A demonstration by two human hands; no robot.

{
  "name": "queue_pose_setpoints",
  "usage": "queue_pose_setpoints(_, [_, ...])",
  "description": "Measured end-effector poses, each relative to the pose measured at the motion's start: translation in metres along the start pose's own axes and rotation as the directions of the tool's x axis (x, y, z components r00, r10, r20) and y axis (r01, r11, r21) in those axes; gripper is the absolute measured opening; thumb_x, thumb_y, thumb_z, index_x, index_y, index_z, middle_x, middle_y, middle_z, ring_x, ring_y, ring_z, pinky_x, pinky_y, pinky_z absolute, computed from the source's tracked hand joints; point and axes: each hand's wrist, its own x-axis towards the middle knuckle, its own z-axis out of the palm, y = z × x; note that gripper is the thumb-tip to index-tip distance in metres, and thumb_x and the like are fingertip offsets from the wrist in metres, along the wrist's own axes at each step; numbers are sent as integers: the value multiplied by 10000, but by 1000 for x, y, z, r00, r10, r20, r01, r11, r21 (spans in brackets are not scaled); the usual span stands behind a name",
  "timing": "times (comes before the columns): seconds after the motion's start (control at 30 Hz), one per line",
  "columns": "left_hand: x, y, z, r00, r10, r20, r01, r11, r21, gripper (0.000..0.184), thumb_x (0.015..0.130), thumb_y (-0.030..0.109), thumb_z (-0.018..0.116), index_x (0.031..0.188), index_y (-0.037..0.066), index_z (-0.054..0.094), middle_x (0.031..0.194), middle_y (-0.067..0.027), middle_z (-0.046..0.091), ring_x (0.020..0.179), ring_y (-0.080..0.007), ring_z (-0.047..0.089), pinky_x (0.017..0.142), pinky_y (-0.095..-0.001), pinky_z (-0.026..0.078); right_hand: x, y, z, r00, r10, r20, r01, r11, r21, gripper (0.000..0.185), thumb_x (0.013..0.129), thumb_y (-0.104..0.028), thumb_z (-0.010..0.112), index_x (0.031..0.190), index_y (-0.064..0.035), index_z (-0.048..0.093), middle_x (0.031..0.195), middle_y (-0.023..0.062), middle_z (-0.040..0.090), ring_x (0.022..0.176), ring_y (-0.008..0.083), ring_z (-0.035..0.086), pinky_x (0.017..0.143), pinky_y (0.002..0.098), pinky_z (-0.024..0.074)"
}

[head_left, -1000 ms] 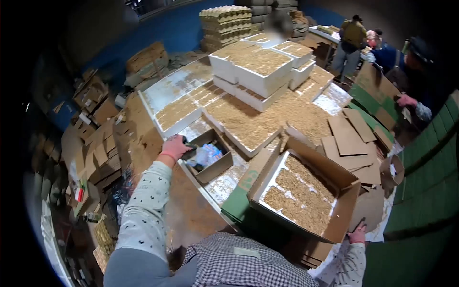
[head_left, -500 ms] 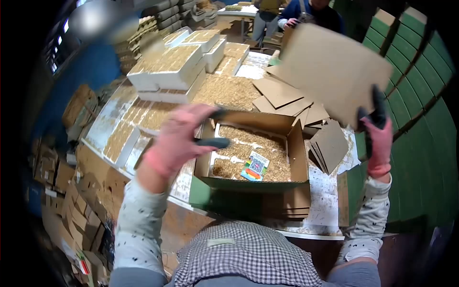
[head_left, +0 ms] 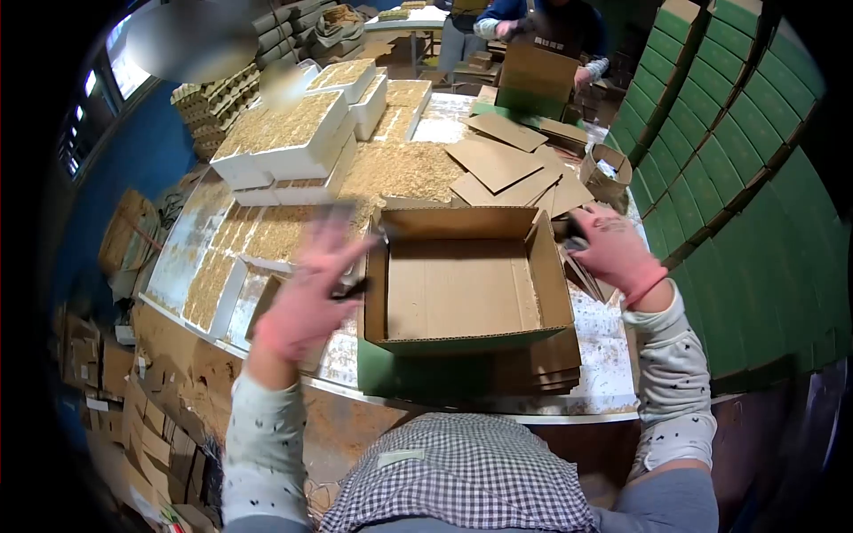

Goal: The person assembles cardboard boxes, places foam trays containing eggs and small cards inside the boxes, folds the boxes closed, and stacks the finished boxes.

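An open cardboard box (head_left: 462, 338) with green outer sides stands in front of me, and a flat cardboard sheet (head_left: 458, 284) lies inside it, hiding what is underneath. My left hand (head_left: 315, 298), in a pink glove with dark fingertips, is at the box's left side. Its fingers are spread and blurred, with nothing in them. At the right rim is my right hand (head_left: 613, 249), gloved the same way, its dark fingertips pointing toward the box. Those fingers look parted and hold nothing I can make out; small cardboard pieces (head_left: 582, 280) lie partly beneath that hand.
Loose cardboard sheets (head_left: 502, 164) lie beyond the box. White foam trays (head_left: 284, 142) filled with grain-like bedding are stacked at the back left. Green boxes (head_left: 711, 133) rise in tall stacks on the right. Across the table, a co-worker's hands are at another box (head_left: 538, 75).
The cardboard sheet has gone from my raised right hand into the box, covering the bedding and printed card. My right hand has come down and left to the rim.
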Motion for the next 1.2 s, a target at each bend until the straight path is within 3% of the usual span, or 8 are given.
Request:
queue_pose_setpoints(0.07, [-16, -26, 38, 979, -173, 104, 188, 969, -161, 1074, 622, 416, 782, 1437, 52, 186, 1453, -296, 171, 1367, -438, 108, 1114, -464, 146, 7, -13, 5, 623, 162, 765, -311, 949, 52, 311, 823, -292, 542, 963, -19, 594, 951, 176, 632, 900, 311, 608, 782, 379, 483])
queue_pose_setpoints(0.2, [4, 17, 155, 841, -500, 205, 539, 809, -237, 1336, 489, 449, 841, 1430, -34, 24, 1435, -351, 134, 1347, -470, 143, 1105, -462, 179, 11, -39, 112, 817, -169, 550, 85, 981, 176, 275, 806, -237, 565, 955, -8, 601, 861, 134, 652, 801, 269, 632, 711, 335, 497])
queue_pose_setpoints(0.3, [-16, 2, 193, 892, -446, 78, 276, 399, -875, 1163, 605, 213, 825, 1434, -18, 43, 1306, -226, 379, 1135, -273, 431, 942, -355, 391, -15, 19, 161, 850, 66, 523, -474, -340, 812, 282, 787, -236, 665, 992, -47, 619, 884, 57, 627, 706, 127, 567, 657, 324, 485])
queue_pose_setpoints(0.37, [-17, 10, 154, 901, -364, 235, 241, -31, -970, 944, 666, 130, 805, 1394, -18, 223, 1192, -157, 540, 995, -203, 575, 843, -321, 488, -50, -34, 128, 657, 722, 219, -545, 254, 799, 444, 830, -206, 621, 1216, -42, 474, 855, 39, 555, 768, 163, 528, 767, 288, 452])
queue_pose_setpoints(0.73, [145, 224, 52, 981, 171, 94, 157, -409, -899, 406, 898, 289, 559, 1219, 51, 483, 977, -8, 589, 754, -107, 566, 624, -248, 479, -216, -39, -151, 509, 847, -151, -7, 180, 984, 883, 699, -69, 734, 1431, -42, 241, 1351, 131, 436, 1226, 225, 433, 1008, 330, 385])
queue_pose_setpoints(0.83, [277, 318, 43, 910, 325, -257, 70, -733, -677, 395, 914, 237, 537, 1260, 64, 458, 1086, -48, 566, 908, -149, 564, 808, -307, 479, -274, 58, -273, 740, 18, -673, 50, 995, 81, 282, 885, -94, 501, 1140, 13, 555, 1085, 143, 613, 1004, 228, 592, 894, 368, 479])
queue_pose_setpoints(1.1, [439, 456, 72, 932, 174, -317, -294, -142, -945, 596, 830, 176, 668, 1301, -80, 407, 1192, -134, 564, 1065, -188, 532, 950, -274, 384, -286, 165, -321, 283, 884, -373, 290, 292, 911, 414, 920, -376, 528, 1191, -64, 556, 896, 31, 566, 784, 139, 531, 736, 269, 459])
queue_pose_setpoints(1.2, [387, 470, 54, 924, 110, -365, -300, -381, -874, 551, 870, 60, 565, 1358, -38, 327, 1275, -125, 481, 1075, -178, 502, 932, -276, 399, -314, 165, -312, 536, 824, -181, -585, 518, 624, 439, 941, -409, 462, 1184, -57, 558, 943, 75, 568, 811, 175, 541, 721, 318, 443])
